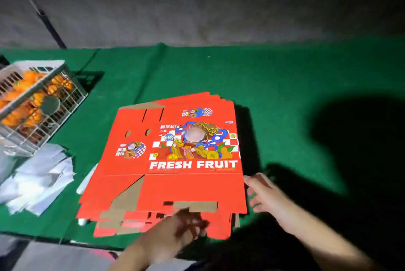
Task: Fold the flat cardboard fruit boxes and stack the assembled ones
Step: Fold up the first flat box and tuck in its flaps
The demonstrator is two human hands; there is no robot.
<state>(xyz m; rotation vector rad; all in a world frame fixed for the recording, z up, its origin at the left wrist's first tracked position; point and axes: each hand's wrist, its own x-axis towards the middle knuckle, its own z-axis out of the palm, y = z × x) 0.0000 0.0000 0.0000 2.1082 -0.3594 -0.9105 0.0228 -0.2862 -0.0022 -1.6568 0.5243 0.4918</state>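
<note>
A pile of several flat red cardboard fruit boxes (175,161) lies in the middle of the green table (285,84), printed "FRESH FRUIT" with a colourful figure. My left hand (186,229) is at the pile's near edge, blurred, its fingers over the bottom flaps; whether it grips a flap I cannot tell. My right hand (263,192) is at the pile's right edge, fingers spread and relaxed, touching or just beside the top box's side. No assembled box is in view.
A white plastic crate of oranges (37,100) stands at the left. A heap of clear plastic bags (37,178) lies in front of it. A dark shadow covers the table's right part. The table's near edge runs along the bottom left.
</note>
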